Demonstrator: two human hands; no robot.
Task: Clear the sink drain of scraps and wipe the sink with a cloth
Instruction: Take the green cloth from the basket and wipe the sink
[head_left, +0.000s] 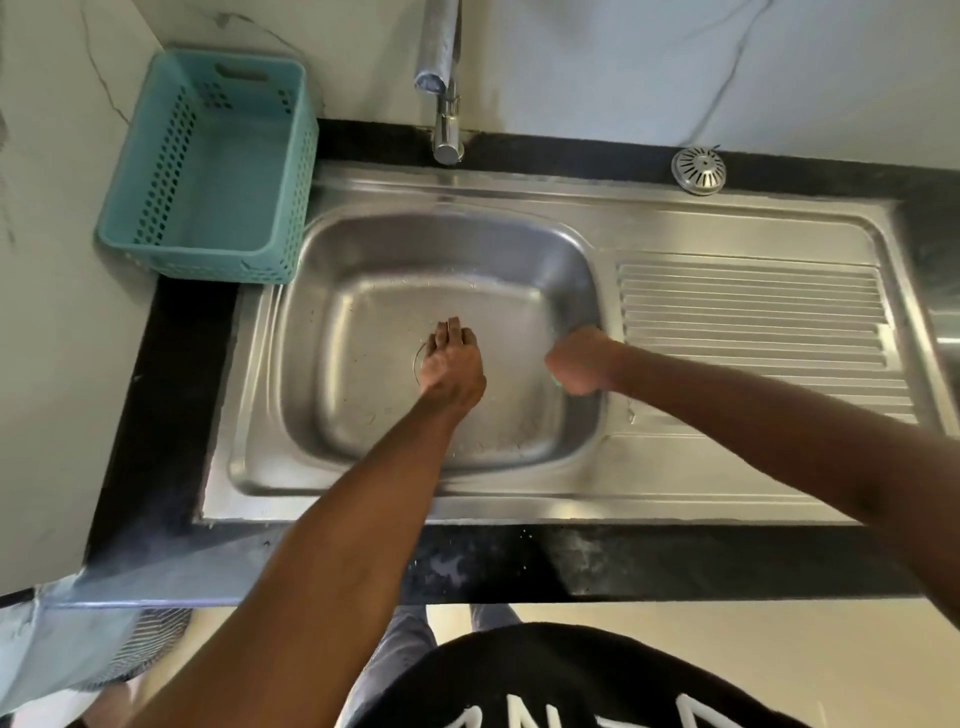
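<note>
The stainless steel sink (363, 249) fills the middle of the head view. My left hand (451, 364) reaches down to the basin floor and covers most of the drain (417, 361), of which only a curved left edge shows. Its fingers are bunched together and point at the drain, and what lies under them is hidden. My right hand (579, 364) is curled into a fist by the basin's right wall. A sliver of something green (555, 383) shows at its lower edge. I see no cloth.
A teal plastic basket (218, 171) stands on the counter at the sink's back left corner. The tap (441, 78) hangs over the basin's far side. A metal drain strainer (698, 170) sits on the back ledge. The ribbed drainboard (753, 322) lies to the right.
</note>
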